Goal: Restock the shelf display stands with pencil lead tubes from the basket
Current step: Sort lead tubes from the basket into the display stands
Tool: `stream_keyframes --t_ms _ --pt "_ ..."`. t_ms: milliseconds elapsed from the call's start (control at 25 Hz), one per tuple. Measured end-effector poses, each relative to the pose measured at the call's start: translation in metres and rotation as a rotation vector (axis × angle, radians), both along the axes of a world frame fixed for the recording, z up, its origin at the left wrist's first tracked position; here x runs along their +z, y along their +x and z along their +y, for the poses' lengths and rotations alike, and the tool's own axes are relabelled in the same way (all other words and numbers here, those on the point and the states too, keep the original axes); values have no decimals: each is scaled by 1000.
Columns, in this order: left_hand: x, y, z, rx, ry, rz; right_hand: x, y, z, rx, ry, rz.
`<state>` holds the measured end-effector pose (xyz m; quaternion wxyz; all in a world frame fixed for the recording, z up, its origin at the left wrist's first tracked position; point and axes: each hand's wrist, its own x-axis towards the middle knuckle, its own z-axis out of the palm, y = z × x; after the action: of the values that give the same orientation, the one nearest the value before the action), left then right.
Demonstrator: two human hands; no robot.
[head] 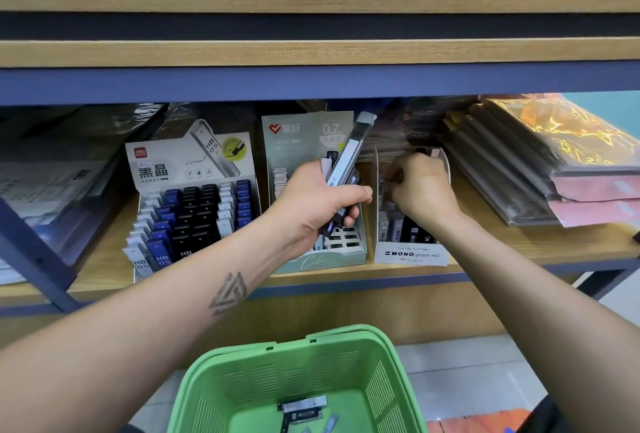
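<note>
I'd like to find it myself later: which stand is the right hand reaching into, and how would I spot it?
Look at the lower wooden shelf, where three display stands sit side by side. The right hand is reaching into the rightmost stand, next to the pale green stand. It is the narrow white one with "MONO graph MG" printed across its front.

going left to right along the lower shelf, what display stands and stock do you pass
Blue-and-black HB lead stand → pale green 0.7 stand → white Mono Graph stand → stack of wrapped folders.
</note>
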<state>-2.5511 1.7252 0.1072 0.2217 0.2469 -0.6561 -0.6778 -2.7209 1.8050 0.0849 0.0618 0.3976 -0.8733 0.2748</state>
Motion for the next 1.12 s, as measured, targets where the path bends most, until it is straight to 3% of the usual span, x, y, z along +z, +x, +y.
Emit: stream_keyframes --t_ms 80,240,320,440,600,920,1120 --pt "-2 -1 0 -23 49 30 5 7 0 48 -90 -96" --pt "-3 -5 2 -23 137 78 18 23 7 397 -431 -901" --pt "-2 -7 3 -7 177 94 19 24 14 561 -449 -1095" --pt "0 -6 3 -6 151 75 21 24 20 633 -462 -1119" --pt "-3 -3 7 -60 84 -51 28 24 17 650 -641 -1152" --pt "0 1 5 -121 129 -159 29 7 14 349 -857 -1059" --pt "27 18 -22 -93 180 -126 31 -16 26 288 -1051 -1139"
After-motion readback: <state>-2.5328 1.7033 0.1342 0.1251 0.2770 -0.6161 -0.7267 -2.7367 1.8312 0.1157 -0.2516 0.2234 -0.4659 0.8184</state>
